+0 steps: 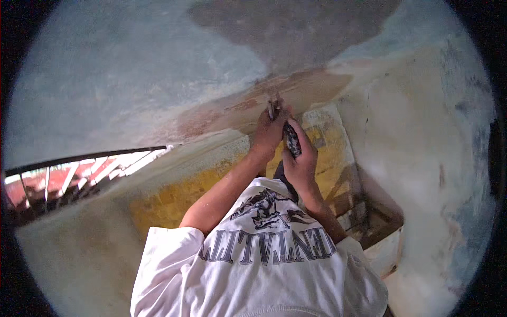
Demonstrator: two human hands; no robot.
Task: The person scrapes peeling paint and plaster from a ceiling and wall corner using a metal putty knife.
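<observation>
White fabric fills the lower part of the head view: a short-sleeved shirt printed with a dark drawing and large grey capitals, upside down. Above it, the right hand has its fingers wrapped around a dark, mottled, elongated tool, in front of a reddish-brown patch on the pale blue wall. The left hand is by the tool's upper end; I cannot tell its finger grip. At lower right, a brown, box-like opening has contents too dark to identify.

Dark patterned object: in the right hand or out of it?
In: the right hand curls around the dark patterned object, which shows between thumb and fingers.
</observation>
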